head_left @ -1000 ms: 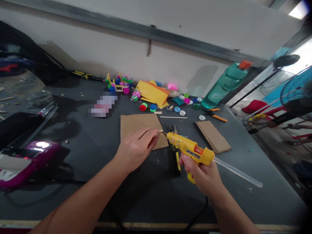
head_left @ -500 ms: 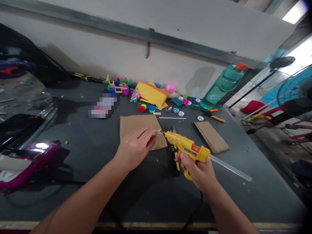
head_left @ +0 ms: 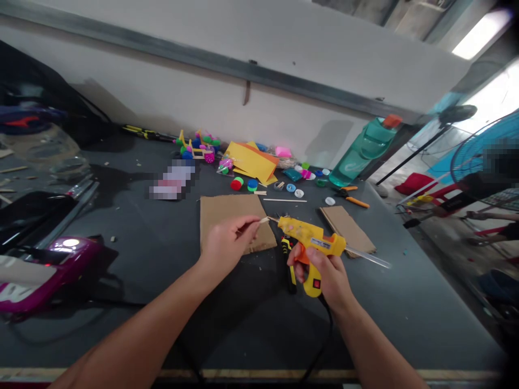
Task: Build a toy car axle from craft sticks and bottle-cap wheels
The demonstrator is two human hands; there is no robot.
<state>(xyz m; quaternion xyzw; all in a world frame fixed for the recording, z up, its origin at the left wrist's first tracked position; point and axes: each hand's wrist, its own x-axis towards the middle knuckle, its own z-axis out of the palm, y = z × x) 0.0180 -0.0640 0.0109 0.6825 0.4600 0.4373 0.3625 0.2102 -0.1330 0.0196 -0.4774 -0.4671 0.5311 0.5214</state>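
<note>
My right hand [head_left: 324, 267] is wrapped round the grip of a yellow hot glue gun [head_left: 300, 229], fingers at its orange trigger. A clear glue stick [head_left: 371, 256] juts from the gun's rear. In my left hand [head_left: 229, 240] a small pale wooden stick [head_left: 264, 220] is pinched between thumb and fingers. The gun's nozzle is at the stick's tip; whether they touch I cannot tell. Beneath my left hand lies a square of brown cardboard [head_left: 227, 208]. A black and yellow tool [head_left: 290, 270] lies under the glue gun, partly hidden.
Folded cardboard [head_left: 348, 229] lies to the right, near orange-handled pliers [head_left: 352, 201]. Bottle caps [head_left: 237, 183], yellow paper [head_left: 251, 162] and a green bottle [head_left: 360, 154] line the back. At left are a purple device [head_left: 77, 265] and a clear jar [head_left: 44, 148]. The gun's cord [head_left: 324, 335] runs toward the front edge.
My right hand has turned the glue gun so its side, handle and switch show more. The left hand keeps the stick at the nozzle, its fingers slightly shifted. The view has moved a little.
</note>
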